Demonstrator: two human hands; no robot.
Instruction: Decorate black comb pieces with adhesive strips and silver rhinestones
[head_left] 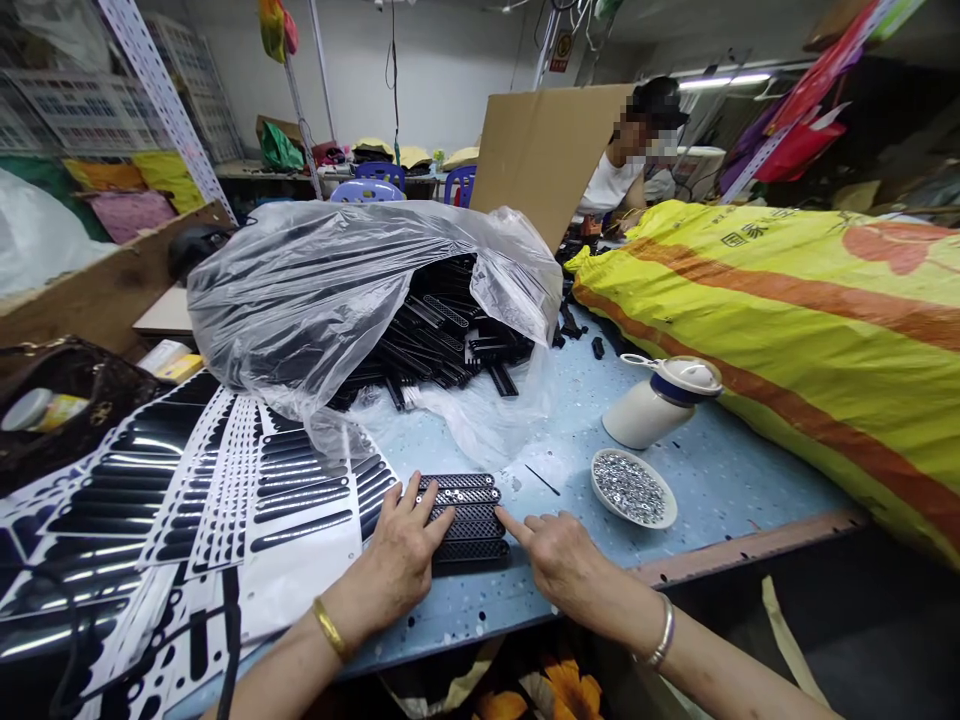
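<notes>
The left hand (405, 555) lies flat on the left part of a short row of black perforated strips (466, 520), its fingers spread and pressing down on them, pinching nothing. The right hand (559, 555) sits just right of that row, its forefinger stretched out to touch the row's right end, the other fingers curled loosely under; its grip closes on nothing. The strips lie side by side on the blue surface (720, 480), right under and between the two hands, near the front edge. The top ones carry small bright dots along their length.

Just left of the left hand spread white backing sheets (225, 480) with glossy black oblong stickers, overlapping one another. Beyond the hands, farther back on the surface, a clear plastic bag (300, 290) gapes open with a heap of black strips (442, 330) spilling out. Right of the right hand, a little way off, sits a small white dish (596, 490) filled with tiny shiny screws (631, 487). Past the dish lies a white bottle (649, 408) on its side with a blue-banded cap. Farther right a big yellow and orange sack (787, 310) covers the surface. At the far end another person (622, 170) in a white top sits behind a cardboard sheet (540, 150).
</notes>
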